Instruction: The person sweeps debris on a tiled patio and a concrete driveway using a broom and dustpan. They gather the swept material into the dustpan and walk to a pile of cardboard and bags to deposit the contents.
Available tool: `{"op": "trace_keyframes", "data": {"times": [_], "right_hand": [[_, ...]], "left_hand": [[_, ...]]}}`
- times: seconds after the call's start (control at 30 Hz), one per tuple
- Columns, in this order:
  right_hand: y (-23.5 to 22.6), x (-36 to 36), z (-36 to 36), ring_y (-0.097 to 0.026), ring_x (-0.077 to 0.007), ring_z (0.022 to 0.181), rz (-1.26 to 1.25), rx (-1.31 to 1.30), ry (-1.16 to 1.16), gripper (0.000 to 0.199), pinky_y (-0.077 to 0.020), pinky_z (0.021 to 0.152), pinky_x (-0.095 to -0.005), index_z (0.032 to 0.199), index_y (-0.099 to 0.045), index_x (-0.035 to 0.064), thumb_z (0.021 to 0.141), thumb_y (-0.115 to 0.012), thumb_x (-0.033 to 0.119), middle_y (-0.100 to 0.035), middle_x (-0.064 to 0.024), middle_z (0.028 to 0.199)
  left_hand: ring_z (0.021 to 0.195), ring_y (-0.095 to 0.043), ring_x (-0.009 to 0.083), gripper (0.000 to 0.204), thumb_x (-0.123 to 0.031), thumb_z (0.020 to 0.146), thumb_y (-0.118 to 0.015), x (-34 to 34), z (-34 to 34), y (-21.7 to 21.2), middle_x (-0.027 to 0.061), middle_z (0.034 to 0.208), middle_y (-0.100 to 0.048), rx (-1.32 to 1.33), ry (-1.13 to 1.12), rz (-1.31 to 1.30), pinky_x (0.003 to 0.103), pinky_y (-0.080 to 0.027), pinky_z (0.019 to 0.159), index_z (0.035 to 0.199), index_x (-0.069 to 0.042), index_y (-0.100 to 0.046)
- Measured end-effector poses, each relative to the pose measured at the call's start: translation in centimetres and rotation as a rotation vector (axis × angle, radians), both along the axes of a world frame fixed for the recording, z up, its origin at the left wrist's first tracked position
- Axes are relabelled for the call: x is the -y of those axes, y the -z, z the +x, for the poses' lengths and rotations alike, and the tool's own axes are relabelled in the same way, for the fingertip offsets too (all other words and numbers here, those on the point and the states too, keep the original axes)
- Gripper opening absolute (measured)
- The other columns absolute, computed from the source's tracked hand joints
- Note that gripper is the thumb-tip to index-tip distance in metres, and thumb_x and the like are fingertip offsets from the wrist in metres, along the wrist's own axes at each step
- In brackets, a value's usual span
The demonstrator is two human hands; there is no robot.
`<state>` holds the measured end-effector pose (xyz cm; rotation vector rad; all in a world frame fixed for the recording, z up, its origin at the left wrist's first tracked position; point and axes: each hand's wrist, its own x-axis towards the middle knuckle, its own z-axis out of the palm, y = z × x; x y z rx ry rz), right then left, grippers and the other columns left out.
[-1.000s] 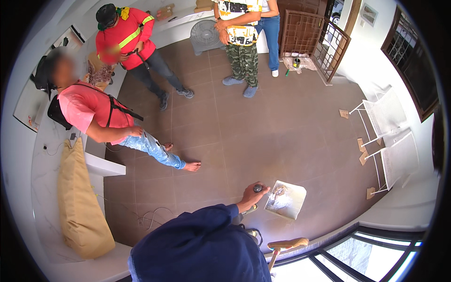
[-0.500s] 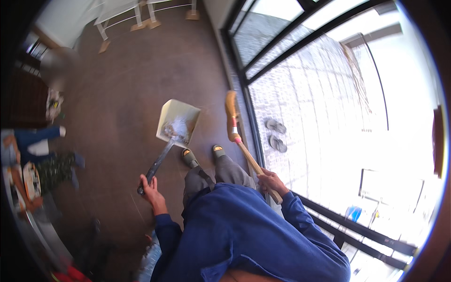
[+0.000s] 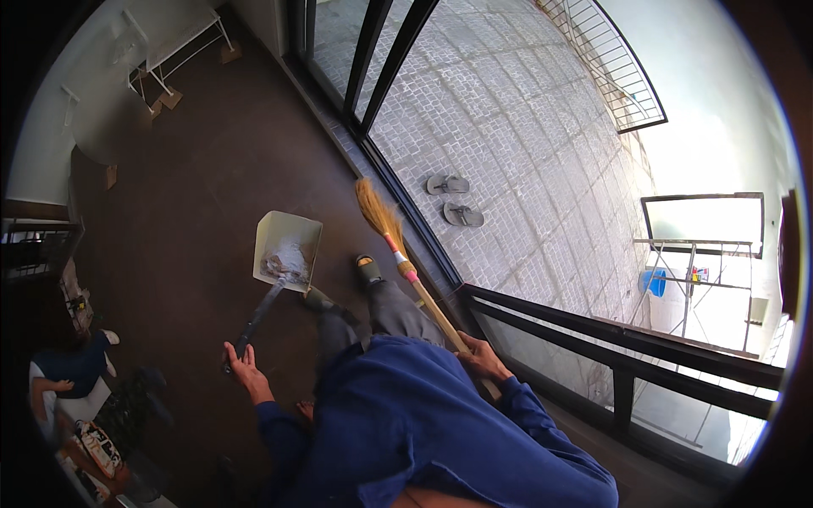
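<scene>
My left hand point(image 3: 246, 372) is closed round the dark handle of a dustpan point(image 3: 268, 233). The pan is pale cream and hangs in front of my feet, with a pile of greyish-white debris point(image 3: 286, 262) near its handle end. In my right hand point(image 3: 483, 356) is a broom point(image 3: 432, 306) with a light wooden handle and tan straw bristles. Its bristle end points ahead and to the left, beside the door sill. The broom's handle end runs down past my right hand toward my sleeve.
A black-framed glass door point(image 3: 406, 195) runs along my right, with paving outside. Two grey flip-flops point(image 3: 461, 215) lie on it. A blue bucket point(image 3: 653, 283) stands beside scaffolding. White racks point(image 3: 182, 38) are at the far left. People point(image 3: 72, 368) sit at the lower left.
My view has turned to the right, so more of the paving shows. The dustpan and broom appear further left in the picture, still held in the same hands.
</scene>
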<state>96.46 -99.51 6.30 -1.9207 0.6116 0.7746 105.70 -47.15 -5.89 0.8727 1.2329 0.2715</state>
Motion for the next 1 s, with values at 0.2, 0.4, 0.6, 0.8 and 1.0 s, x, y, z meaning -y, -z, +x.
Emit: {"op": "trace_keyframes", "data": {"times": [0.2, 0.4, 0.6, 0.8, 1.0], "right_hand": [[0.5, 3.9, 4.9, -0.059, -0.0153, 0.103, -0.068, -0.146, 0.005, 0.066, -0.0453, 0.089, -0.0272, 0.141, -0.038, 0.0002, 0.085, -0.066, 0.022, -0.063, -0.016, 0.116], [2.5, 6.6, 14.0, -0.059, -0.01, 0.075, 0.082, -0.239, 0.06, 0.053, -0.0481, 0.07, -0.0262, 0.14, -0.042, 0.004, 0.091, -0.06, 0.017, -0.063, -0.0054, 0.09], [9.6, 7.1, 19.7, -0.054, -0.0081, 0.06, 0.063, -0.184, 0.024, 0.051, -0.0441, 0.049, -0.027, 0.138, -0.046, 0.007, 0.09, -0.059, 0.018, -0.056, -0.0002, 0.072], [14.3, 5.1, 22.6, -0.053, -0.0081, 0.056, 0.156, -0.242, 0.051, 0.051, -0.0449, 0.051, -0.0257, 0.137, -0.047, 0.0045, 0.09, -0.059, 0.021, -0.063, -0.0016, 0.079], [8.7, 6.5, 23.7, -0.049, -0.0071, 0.05, 0.323, -0.399, 0.106, 0.058, -0.0422, 0.045, -0.0234, 0.146, -0.033, 0.0125, 0.094, -0.055, 0.024, -0.053, -0.0004, 0.071]], "left_hand": [[0.109, -0.053, 0.0263, 0.048, -0.031, 0.085, -0.071, 3.4, 4.5, 0.6, 0.0095, 0.123, -0.048, -0.051, 0.086, 0.127, 0.034, -0.048, 0.096, 0.121, -0.005, -0.052], [0.088, -0.053, 0.0174, 0.032, -0.032, 0.084, -0.072, 6.8, 10.4, 4.6, 0.0051, 0.102, -0.055, -0.087, 0.195, 0.216, 0.032, -0.048, 0.087, 0.102, -0.01, -0.057], [0.087, -0.054, 0.0123, 0.028, -0.029, 0.084, -0.073, 10.4, 15.5, 11.6, 0.0021, 0.095, -0.057, -0.056, 0.317, 0.211, 0.029, -0.048, 0.081, 0.097, -0.008, -0.06], [0.083, -0.053, 0.0081, 0.022, -0.025, 0.085, -0.072, 13.0, 17.8, 17.0, -0.0011, 0.091, -0.058, 0.011, 0.409, 0.208, 0.025, -0.046, 0.074, 0.094, -0.009, -0.061], [0.075, -0.049, 0.0072, 0.021, -0.026, 0.084, -0.072, 16.9, 19.9, 20.5, -0.0023, 0.079, -0.056, -0.05, 0.56, 0.328, 0.025, -0.041, 0.066, 0.085, -0.008, -0.061]]}}
